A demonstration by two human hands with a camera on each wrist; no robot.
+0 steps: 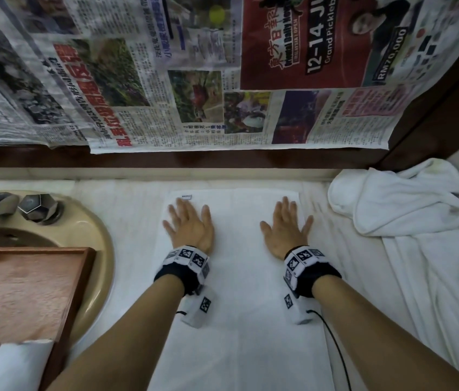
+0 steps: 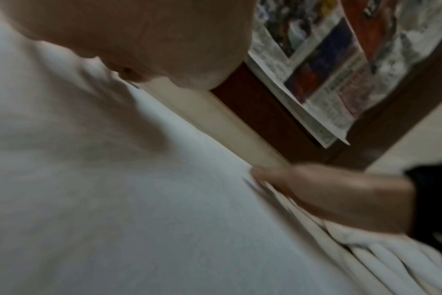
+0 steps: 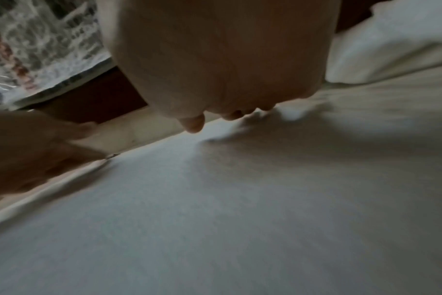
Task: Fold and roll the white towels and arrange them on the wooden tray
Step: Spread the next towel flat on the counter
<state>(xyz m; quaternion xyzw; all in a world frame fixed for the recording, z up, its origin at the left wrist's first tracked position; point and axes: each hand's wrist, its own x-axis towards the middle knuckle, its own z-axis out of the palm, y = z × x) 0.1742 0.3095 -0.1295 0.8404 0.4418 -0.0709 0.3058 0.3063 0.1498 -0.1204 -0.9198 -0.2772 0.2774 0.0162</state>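
Your left hand [image 1: 190, 225] and your right hand [image 1: 287, 225] both lie palm down on the white towel [image 1: 239, 277], fingers straight and spread, gripping nothing. The towel is laid out flat as a long strip on the white-covered counter, running from its far edge with a small label [image 1: 186, 196] back toward you between your forearms. Your left hand presses the towel's far left part, just short of the label; your right hand presses its far right part, the two hands well apart with bare towel between them. From the left wrist view the palm [image 2: 139, 36] sits flat on the cloth and your right hand [image 2: 341, 197] shows across the towel; the right wrist view is blurred but shows the same flat palm [image 3: 222, 59]. To the towel's left the wooden tray [image 1: 25, 292] rests over the beige sink [image 1: 101, 249], with a rolled towel [image 1: 11, 362] at its near end. To the towel's right lies a crumpled heap of white towels [image 1: 397, 201]. Beyond the towel's far edge, newspaper sheets [image 1: 166, 80] hang over the wall, and a tap [image 1: 39, 210] stands behind the sink.
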